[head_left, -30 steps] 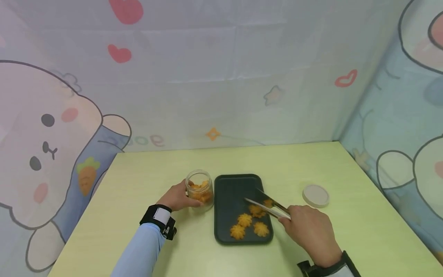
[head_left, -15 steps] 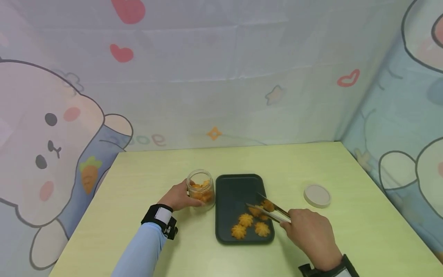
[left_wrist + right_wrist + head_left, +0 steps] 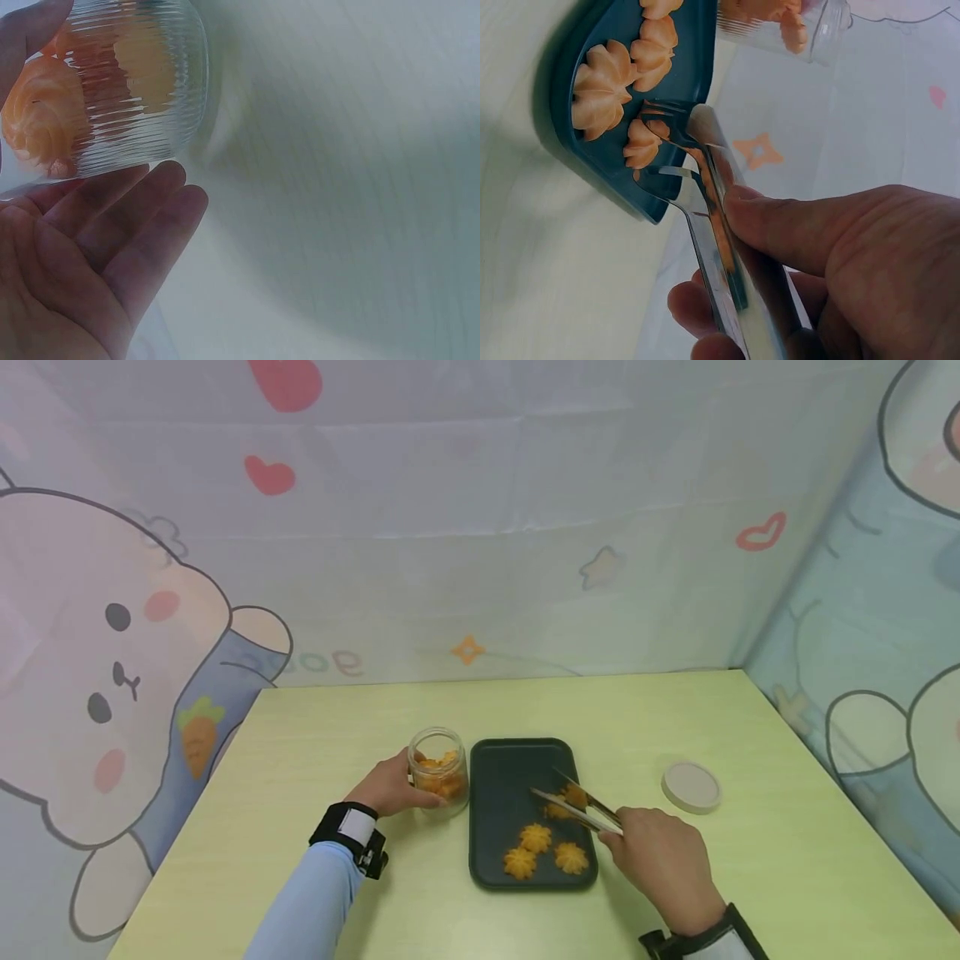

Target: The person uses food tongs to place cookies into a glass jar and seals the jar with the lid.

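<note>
My left hand [image 3: 386, 789] holds a clear glass jar [image 3: 454, 807] upright on the table, thumb on one side and fingers on the other. Several golden flower-shaped cookies [image 3: 441, 783] lie inside it, and its mouth is uncovered. Right beside the jar is a dark green tray [image 3: 498, 777] with several similar cookies, among them one cookie [image 3: 535, 837] near the middle. Metal tongs [image 3: 727, 262] are gripped in my right hand [image 3: 667, 860], their fork-like ends low over the tray. A cookie [image 3: 641, 146] sits between those ends; whether both touch it, I cannot tell.
A round pale lid [image 3: 692, 787] lies on the light yellow table [image 3: 337, 718], right of the tray. Behind the table hangs a printed cloth [image 3: 420, 568], and another cloth side [image 3: 862, 635] borders the right.
The tongs and right hand have shifted slightly left and away from me over the tray, and the cookies by the tongs have moved a little. My left hand stays on the jar.
</note>
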A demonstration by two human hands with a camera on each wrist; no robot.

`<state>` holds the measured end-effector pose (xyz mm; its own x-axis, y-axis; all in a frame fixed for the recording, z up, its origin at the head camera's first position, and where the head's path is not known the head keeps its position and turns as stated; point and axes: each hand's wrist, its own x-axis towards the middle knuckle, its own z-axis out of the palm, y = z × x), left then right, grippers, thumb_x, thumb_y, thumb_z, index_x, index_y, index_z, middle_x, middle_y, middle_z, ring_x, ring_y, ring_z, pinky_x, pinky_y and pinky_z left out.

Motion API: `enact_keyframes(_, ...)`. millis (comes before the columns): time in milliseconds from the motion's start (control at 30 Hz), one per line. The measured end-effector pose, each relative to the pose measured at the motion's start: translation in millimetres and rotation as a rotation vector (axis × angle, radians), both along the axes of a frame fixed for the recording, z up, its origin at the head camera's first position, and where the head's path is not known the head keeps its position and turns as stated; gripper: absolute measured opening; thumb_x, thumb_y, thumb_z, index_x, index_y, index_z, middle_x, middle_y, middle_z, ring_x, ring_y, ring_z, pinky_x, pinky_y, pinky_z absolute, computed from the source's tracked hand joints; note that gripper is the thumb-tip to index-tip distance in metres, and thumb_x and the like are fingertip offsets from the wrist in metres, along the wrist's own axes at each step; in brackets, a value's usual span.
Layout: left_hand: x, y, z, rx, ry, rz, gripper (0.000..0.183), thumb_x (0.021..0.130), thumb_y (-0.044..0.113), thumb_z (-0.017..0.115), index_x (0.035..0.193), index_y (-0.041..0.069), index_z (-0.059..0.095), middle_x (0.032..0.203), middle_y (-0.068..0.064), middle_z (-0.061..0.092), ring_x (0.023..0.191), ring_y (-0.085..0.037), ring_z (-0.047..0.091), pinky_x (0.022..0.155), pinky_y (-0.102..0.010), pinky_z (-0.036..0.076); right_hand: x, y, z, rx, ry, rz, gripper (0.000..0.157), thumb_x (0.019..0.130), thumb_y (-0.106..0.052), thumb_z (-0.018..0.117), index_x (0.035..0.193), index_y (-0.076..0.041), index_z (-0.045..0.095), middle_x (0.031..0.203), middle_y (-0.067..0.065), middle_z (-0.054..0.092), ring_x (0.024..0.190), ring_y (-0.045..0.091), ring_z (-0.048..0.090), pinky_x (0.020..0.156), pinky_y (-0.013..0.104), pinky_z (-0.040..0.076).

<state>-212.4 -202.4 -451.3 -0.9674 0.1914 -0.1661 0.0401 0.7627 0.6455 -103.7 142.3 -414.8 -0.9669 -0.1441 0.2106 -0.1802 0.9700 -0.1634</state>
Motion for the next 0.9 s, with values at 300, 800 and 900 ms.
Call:
enact_keyframes(300,-0.7,0.0,-1.0,-0.011,-0.001,-0.005,0.072,0.06,0.044,0.086,0.115,0.011,0.053,0.109,-0.009,0.066,0.097,-0.023,0.057,0.085,-0.045,0.048,2.1,-1.2,0.7,-0.014,-0.056,-0.022,0.031,0.076,-0.033,0.076,0.06,-0.013,0.058,0.047,0.001,0.049,0.04,0.016,0.041,0.034,0.033,0.032)
enact_keyframes(800,1.9,0.8,2.1,-0.014,-0.007,0.002,0.071,0.062,0.041,0.085,0.117,0.011,0.052,0.113,-0.01,0.065,0.101,-0.025,0.057,0.087,-0.046,0.048,0.3,-2.6,-0.5,-0.012,-0.021,0.01,0.03,0.077,-0.029,0.076,0.059,-0.014,0.057,0.046,-0.001,0.048,0.039,0.014,0.038,0.034,0.031,0.031)
enact_keyframes(900,1.7,1.0,1.6,-0.014,-0.007,0.0,0.071,0.062,0.042,0.085,0.117,0.011,0.052,0.113,-0.011,0.065,0.101,-0.025,0.057,0.087,-0.046,0.048,0.0,-2.4,-1.0,-0.02,-0.023,0.014,0.026,0.079,-0.028,0.075,0.062,-0.013,0.061,0.046,0.0,0.05,0.039,0.014,0.039,0.034,0.031,0.032)
